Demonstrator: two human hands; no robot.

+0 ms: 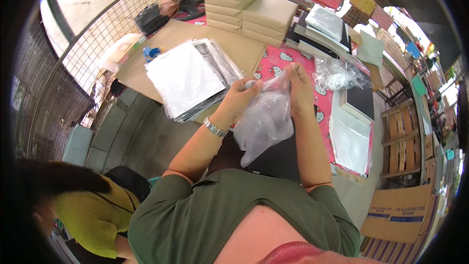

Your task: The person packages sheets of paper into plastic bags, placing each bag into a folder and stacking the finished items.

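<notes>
A thin see-through plastic bag [266,117] hangs between my two hands, crumpled, its lower corner drooping toward my lap. My left hand [240,99] pinches one upper side of the bag between thumb and fingers. At the opposite upper side, my right hand [301,88] has its fingers closed on the plastic. Below the bag, a black flat surface [278,159] shows in front of my body. Left of my left hand lies a stack of white sheets in plastic sleeves [183,76].
Brown board [141,73] lies under the sheets. Tall beige stacks [222,5] stand behind. On the pink patterned cover [325,117] at right are a black book-like block [359,100], crumpled plastic [342,73] and a white packet [349,139]. A person in yellow-green [93,210] is at lower left.
</notes>
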